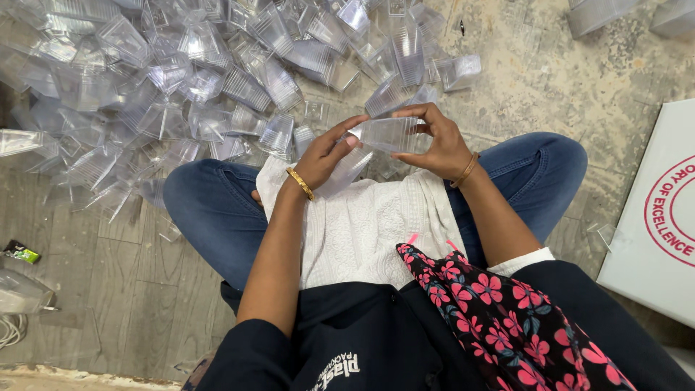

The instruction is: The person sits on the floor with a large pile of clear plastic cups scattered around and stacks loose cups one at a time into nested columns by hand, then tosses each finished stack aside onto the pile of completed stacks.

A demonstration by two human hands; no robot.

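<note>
I sit cross-legged on the floor in blue jeans. My right hand (436,142) grips a clear ribbed plastic cup (389,134) held sideways above my lap. My left hand (325,156) touches the cup's left end with its fingertips, and a second clear plastic piece (350,168) lies under that hand. Both wrists wear gold bangles. A white cloth (362,228) covers my lap below the hands.
A big heap of clear plastic cups (188,80) covers the floor ahead and to the left. A white board with a red round print (662,217) lies at the right. Floral cloth (499,311) hangs near my right knee. A small green packet (20,252) lies at far left.
</note>
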